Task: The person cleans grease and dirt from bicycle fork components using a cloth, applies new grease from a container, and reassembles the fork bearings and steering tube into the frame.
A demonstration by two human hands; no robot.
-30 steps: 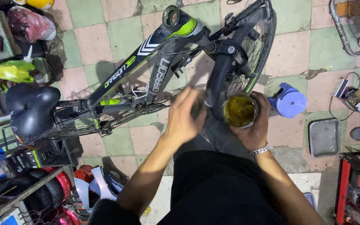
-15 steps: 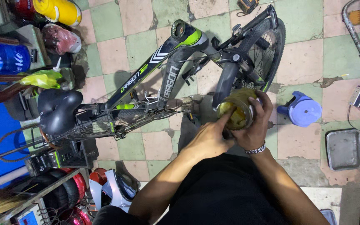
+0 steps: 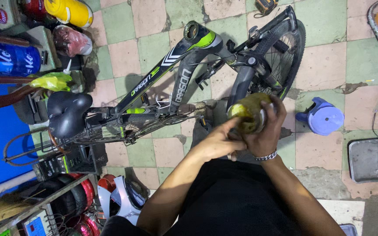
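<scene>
Head view: both hands working a grimy jar over a bike.

Right hand (image 3: 265, 135) is gripping the round jar (image 3: 251, 112) from the side, fingers wrapped around its wall; yellow-green contents are showing at the mouth, exact stuff can't tell. Left hand (image 3: 217, 142) is reaching its fingertips, pressed together, to the jar's near rim. Jar is sitting in the air just in front of the bicycle (image 3: 184, 83) fork. Bike is lying across a pink-and-green tiled floor (image 3: 329, 52), saddle (image 3: 66, 111) to the left. Blue plastic stool (image 3: 322, 117) is standing right of the jar, a grey metal tray (image 3: 367, 159) lying beyond it. Yellow canister (image 3: 68, 11) and blue bottle (image 3: 7, 59) are sitting top left among clutter.
</scene>
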